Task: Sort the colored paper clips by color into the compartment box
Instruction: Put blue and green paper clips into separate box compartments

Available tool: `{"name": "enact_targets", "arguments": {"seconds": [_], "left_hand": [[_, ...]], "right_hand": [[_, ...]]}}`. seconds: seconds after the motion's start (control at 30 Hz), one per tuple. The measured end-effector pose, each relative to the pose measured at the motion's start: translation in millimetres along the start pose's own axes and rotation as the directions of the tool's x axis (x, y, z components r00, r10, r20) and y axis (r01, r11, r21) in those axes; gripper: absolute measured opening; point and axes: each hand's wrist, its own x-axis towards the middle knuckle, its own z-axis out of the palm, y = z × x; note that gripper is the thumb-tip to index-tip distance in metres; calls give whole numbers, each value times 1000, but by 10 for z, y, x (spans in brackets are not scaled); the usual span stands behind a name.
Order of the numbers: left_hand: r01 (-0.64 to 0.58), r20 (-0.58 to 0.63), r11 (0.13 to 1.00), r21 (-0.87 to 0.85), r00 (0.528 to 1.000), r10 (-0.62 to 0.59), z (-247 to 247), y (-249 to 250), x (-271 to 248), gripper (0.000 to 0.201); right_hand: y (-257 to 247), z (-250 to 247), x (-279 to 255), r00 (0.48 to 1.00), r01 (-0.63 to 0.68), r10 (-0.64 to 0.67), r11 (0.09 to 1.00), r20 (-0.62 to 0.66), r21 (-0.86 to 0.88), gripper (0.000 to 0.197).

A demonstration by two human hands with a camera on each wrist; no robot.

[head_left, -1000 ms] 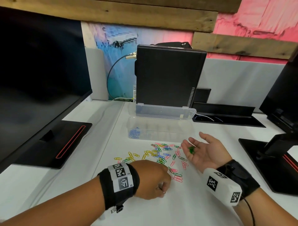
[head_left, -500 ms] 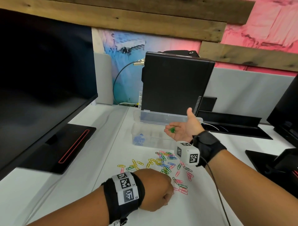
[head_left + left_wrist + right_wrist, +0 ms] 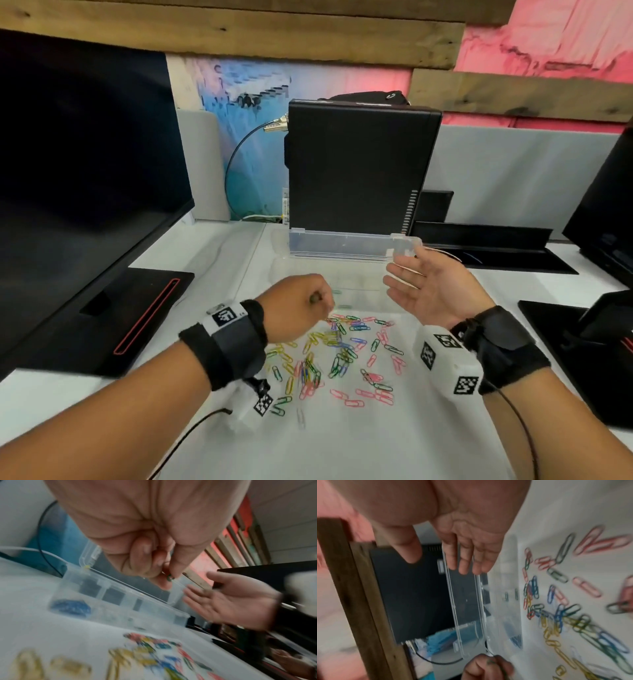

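A clear compartment box point(image 3: 363, 274) stands open on white paper, its lid point(image 3: 342, 245) upright behind it. Blue clips point(image 3: 70, 607) fill its left compartment; two green clips point(image 3: 339, 298) lie in a middle one. Just in front, a loose pile of coloured paper clips point(image 3: 342, 353) is spread on the paper. My left hand point(image 3: 322, 301) hovers over the box's front edge, thumb and fingers pinching a green clip point(image 3: 169, 577). My right hand point(image 3: 400, 281) is held palm up, empty, over the box's right end.
A black computer case point(image 3: 359, 164) stands right behind the lid. Monitors and their black bases flank the paper on the left point(image 3: 85, 154) and right point(image 3: 603, 212). A black cable tray point(image 3: 479, 240) lies behind my right hand.
My right hand carried green clips from the pile to the box and its palm is now empty. My left hand rose from the paper and moved forward to the box with a green clip.
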Motion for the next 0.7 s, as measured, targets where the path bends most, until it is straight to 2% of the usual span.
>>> {"name": "enact_targets", "arguments": {"seconds": [0.07, 0.17, 0.27, 0.37, 0.47, 0.6, 0.67, 0.7], "left_hand": [[45, -68, 995, 89, 997, -39, -109, -19, 281, 17], [74, -86, 952, 297, 995, -51, -149, 23, 720, 18], [63, -24, 900, 432, 998, -58, -77, 83, 1047, 23], [36, 50, 856, 515, 996, -72, 3, 138, 1210, 25], [17, 95, 820, 572, 992, -87, -2, 163, 1234, 32], [-2, -11, 831, 557, 1000, 9, -38, 245, 977, 22], [-91, 26, 844, 528, 996, 90, 24, 276, 754, 19], [-141, 83, 847, 512, 990, 115, 77, 280, 629, 17]], "right_hand": [[52, -322, -169, 999, -28, 31, 998, -41, 64, 31], [213, -731, -321, 989, -67, 98, 966, -113, 250, 21], [358, -900, -336, 979, -48, 112, 940, -173, 337, 16], [425, -917, -302, 980, -42, 108, 932, -165, 360, 18], [489, -904, -286, 987, -58, 93, 965, -129, 257, 22], [419, -931, -277, 991, -91, 107, 980, -82, 179, 28], [293, -884, -266, 989, -148, 149, 989, -16, 19, 36], [227, -840, -259, 987, -158, 160, 979, 0, -128, 35]]}}
